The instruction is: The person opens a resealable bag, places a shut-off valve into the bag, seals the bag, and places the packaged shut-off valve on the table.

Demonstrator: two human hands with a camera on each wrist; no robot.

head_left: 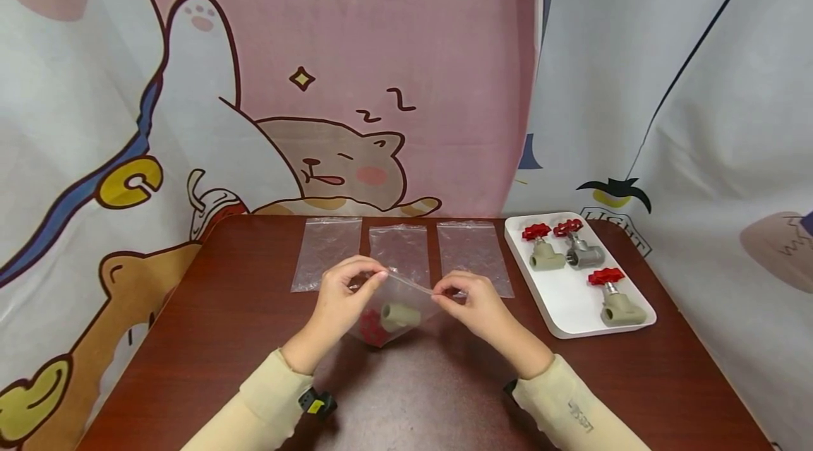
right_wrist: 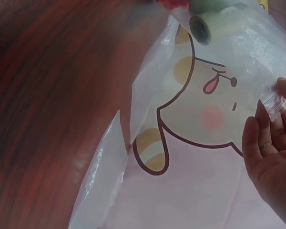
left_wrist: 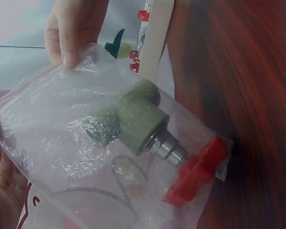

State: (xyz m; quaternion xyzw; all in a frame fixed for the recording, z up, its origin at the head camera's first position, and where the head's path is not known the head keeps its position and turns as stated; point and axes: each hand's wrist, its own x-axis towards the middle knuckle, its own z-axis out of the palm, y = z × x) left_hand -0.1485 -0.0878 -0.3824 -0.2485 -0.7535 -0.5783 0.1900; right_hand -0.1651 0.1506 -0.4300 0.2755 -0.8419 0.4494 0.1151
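In the head view, two hands hold one clear bag [head_left: 424,304] above the brown table [head_left: 216,338]: the left hand [head_left: 341,299] pinches one top corner, the right hand [head_left: 475,303] the other. One beige-green valve [head_left: 401,315] lies in the bag, its red handle lowest. Three flat bags [head_left: 473,253] lie side by side behind. One white tray [head_left: 565,303] at right carries three valves with red handles: two beige-green [head_left: 622,311], one grey metal [head_left: 587,256].

In the left wrist view, both hands grip the bag's edge, one valve inside, tilted.

In the right wrist view, the right hand's fingers pinch the bag's edge; the valve shows partly.
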